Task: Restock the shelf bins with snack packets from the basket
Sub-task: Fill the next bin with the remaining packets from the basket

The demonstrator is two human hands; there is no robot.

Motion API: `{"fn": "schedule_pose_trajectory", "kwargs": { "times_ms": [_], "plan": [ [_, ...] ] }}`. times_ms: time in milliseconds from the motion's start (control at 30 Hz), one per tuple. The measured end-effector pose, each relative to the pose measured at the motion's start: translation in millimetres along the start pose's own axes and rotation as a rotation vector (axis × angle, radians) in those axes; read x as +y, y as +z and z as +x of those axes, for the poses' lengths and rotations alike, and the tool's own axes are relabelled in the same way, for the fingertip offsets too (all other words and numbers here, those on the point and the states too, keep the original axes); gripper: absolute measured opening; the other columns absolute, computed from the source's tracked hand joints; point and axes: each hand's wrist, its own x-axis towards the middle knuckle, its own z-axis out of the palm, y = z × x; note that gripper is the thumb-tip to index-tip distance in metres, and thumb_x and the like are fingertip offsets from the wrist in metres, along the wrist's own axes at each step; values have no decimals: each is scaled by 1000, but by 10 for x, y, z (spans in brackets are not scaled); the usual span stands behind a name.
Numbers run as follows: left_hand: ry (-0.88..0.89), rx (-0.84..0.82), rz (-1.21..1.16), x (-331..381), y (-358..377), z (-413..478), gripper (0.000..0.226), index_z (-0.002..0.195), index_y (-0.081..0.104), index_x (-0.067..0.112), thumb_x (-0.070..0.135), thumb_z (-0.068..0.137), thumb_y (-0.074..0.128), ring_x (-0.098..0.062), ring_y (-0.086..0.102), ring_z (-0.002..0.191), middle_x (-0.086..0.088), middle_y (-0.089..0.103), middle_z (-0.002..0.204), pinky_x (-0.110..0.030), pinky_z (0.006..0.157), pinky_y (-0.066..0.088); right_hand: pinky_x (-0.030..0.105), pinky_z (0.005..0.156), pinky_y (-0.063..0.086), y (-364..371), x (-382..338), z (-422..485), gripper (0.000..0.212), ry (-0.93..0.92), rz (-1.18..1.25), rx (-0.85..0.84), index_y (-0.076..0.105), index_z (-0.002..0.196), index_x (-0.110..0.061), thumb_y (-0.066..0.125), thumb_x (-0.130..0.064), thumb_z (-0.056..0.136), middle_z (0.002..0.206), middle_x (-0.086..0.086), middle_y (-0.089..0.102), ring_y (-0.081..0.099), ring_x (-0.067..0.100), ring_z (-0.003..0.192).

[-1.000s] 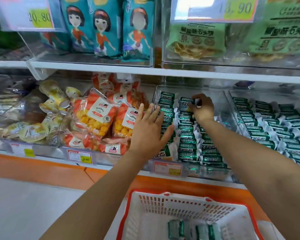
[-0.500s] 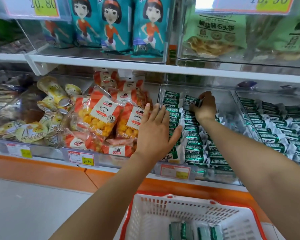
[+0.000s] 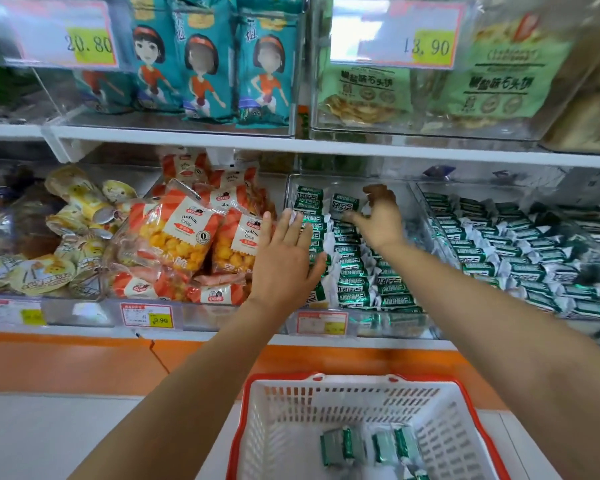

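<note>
Stocking the middle clear bin [image 3: 409, 202] on the lower shelf [image 3: 361, 337] with green packets [image 3: 352, 268]. The right hand [image 3: 378, 220] is deep in the bin near its back wall, fingers [image 3: 355, 216] loosely curled and apart, resting on or just above the rearmost packet [image 3: 345, 202] of the second row; whether they pinch it cannot be told. That packet lies just left of the fingertips, its long axis running left to right like those below it in the row. The left hand [image 3: 284, 261] lies flat, fingers spread and holding nothing, across the bin's left edge and the first row of packets, apparently steadying that row; it is nearer the front rim, the right hand nearer the back.

Surface and room: two rows fill the left half of the bin from front rim to back; the right half, along the right wall, appears largely bare, so further rows would likely go there. The foil wrappers look slick and probably slide easily.

The basket [image 3: 465, 410] stands below the shelf, at the person's front, with several packets [image 3: 368, 445] left on its floor; the task is judged partly done. The right arm crosses directly above it, so either hand could drop back for the next one
</note>
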Motion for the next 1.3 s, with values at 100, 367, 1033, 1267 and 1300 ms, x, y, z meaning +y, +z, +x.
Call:
{"fn": "schedule_pose_trajectory", "kwargs": {
  "times_ms": [100,367,1033,1267,1300],
  "plan": [
    [23,116,-98,114,-13,-191,63,134,56,9,43,94,22,-31,37,141,-14,51,144,-53,121,16,38,85,49,-157,-60,-244,40,-55,72,7,55,116,-4,75,-19,84,104,13,59,56,24,95],
    [164,295,-173,602,90,-862,40,117,64,11,18,81,47,-31,55,108,-12,61,115,-45,93,43,23,75,48,-641,112,-1185,21,-124,366,-146,59,105,-16,65,-4,89,90,-1,59,55,6,79],
    [1,-226,-120,808,1525,-1640,74,142,45,7,32,80,76,-36,37,139,-16,46,147,-54,119,22,33,74,46,200,1887,-3176,12,161,25,-685,61,105,-11,56,-13,94,93,8,61,55,21,78],
    [26,-216,-69,663,1942,-1783,75,147,41,7,33,84,73,-37,41,137,-17,47,146,-56,117,26,36,107,36,863,2159,-3356,54,319,-54,-990,39,145,-17,57,-21,95,151,12,34,41,31,132],
    [31,-198,-75,644,1989,-1800,76,147,40,7,30,83,74,-38,42,136,-17,47,145,-55,117,26,38,110,33,949,2166,-3388,59,341,-49,-1027,32,149,-21,56,-23,96,155,12,27,34,32,138]
  ]
}}
